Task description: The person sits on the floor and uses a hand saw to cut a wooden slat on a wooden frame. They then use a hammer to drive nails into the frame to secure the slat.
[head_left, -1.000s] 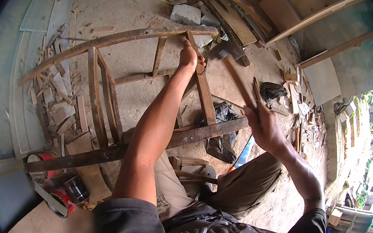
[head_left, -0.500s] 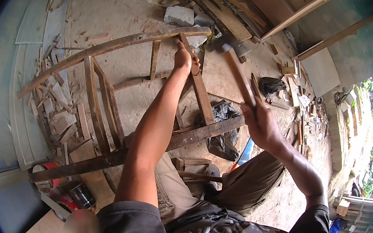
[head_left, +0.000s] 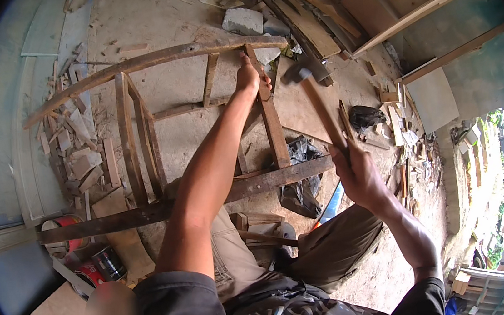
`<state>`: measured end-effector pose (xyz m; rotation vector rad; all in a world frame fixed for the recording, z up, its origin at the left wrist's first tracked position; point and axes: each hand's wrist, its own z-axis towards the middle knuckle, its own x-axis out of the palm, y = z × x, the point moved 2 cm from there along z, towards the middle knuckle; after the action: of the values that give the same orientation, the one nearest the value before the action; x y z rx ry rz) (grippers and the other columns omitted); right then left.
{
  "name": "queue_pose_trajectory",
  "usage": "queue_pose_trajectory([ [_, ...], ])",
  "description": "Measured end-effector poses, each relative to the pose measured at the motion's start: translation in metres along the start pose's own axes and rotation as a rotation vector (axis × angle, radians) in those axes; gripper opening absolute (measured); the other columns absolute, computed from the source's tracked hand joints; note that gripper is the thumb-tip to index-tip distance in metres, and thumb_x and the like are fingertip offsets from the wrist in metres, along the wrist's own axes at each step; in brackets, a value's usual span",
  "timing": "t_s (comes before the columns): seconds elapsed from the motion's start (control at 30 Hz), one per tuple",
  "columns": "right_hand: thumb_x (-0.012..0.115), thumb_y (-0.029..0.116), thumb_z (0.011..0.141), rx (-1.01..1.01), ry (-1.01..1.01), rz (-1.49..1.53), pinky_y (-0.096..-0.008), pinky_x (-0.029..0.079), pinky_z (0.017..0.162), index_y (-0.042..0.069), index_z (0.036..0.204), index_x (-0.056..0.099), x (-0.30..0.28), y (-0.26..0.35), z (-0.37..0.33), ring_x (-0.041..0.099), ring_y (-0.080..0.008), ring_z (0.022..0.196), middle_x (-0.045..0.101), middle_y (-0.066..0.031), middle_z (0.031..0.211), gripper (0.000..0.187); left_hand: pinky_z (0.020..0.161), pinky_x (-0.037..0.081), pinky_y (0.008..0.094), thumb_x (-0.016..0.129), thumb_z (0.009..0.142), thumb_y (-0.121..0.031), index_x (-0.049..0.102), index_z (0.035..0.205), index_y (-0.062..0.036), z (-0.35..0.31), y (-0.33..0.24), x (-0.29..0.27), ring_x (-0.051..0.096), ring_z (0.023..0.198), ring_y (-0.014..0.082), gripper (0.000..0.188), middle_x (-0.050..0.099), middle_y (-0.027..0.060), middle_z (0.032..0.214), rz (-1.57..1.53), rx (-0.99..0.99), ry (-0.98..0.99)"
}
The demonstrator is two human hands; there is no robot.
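A wooden frame of dark, worn bars (head_left: pixel 139 62) lies before me, its long near rail (head_left: pixel 255 184) crossing over my lap. My left hand (head_left: pixel 249 78) is closed round the upper part of the right-hand crossbar (head_left: pixel 272 128), close to the far rail. In my right hand (head_left: pixel 358 173) is a hammer (head_left: pixel 324 111), gripped low on its wooden handle. The hammer's head is raised to the right of the crossbar, apart from it and slightly blurred.
Wood scraps (head_left: pixel 83 159) are heaped on the left, above some paint cans (head_left: pixel 109 263). A grey block (head_left: pixel 242 21) and long boards (head_left: pixel 297 16) lie at the back. Black plastic bags (head_left: pixel 302 179) sit under the frame and a handsaw-like blade (head_left: pixel 332 203) by my knee.
The hammer's head has shifted slightly left and down, with my right hand moving a little lower. My left hand and the frame stay nearly where they were.
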<state>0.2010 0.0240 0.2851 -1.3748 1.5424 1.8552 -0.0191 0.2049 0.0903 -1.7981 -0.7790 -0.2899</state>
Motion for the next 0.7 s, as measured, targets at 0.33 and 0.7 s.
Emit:
queue_pose_trajectory([
  [0.33, 0.051, 0.024, 0.099, 0.172, -0.043, 0.062, -0.0388, 0.041, 0.045, -0.002, 0.090, 0.051, 0.009, -0.023, 0.001, 0.056, -0.0192, 0.049, 0.056, -0.0114, 0.056, 0.028, 0.044, 0.049, 0.0394, 0.014, 0.098, -0.059, 0.049, 0.087, -0.0041, -0.004, 0.005, 0.013, 0.052, 0.042, 0.0254, 0.066, 0.051, 0.0118, 0.054, 0.010, -0.005, -0.009],
  [0.7, 0.058, 0.027, 0.096, 0.122, -0.440, 0.195, -0.0348, 0.039, 0.047, -0.002, 0.086, 0.056, 0.075, -0.046, 0.016, 0.048, -0.0162, 0.048, 0.053, -0.0112, 0.056, 0.031, 0.092, 0.047, 0.0389, 0.005, 0.080, -0.085, 0.063, 0.097, 0.0094, -0.061, 0.013, -0.003, 0.067, 0.094, 0.0317, 0.112, 0.068, 0.0252, 0.090, 0.284, 0.061, 0.449],
])
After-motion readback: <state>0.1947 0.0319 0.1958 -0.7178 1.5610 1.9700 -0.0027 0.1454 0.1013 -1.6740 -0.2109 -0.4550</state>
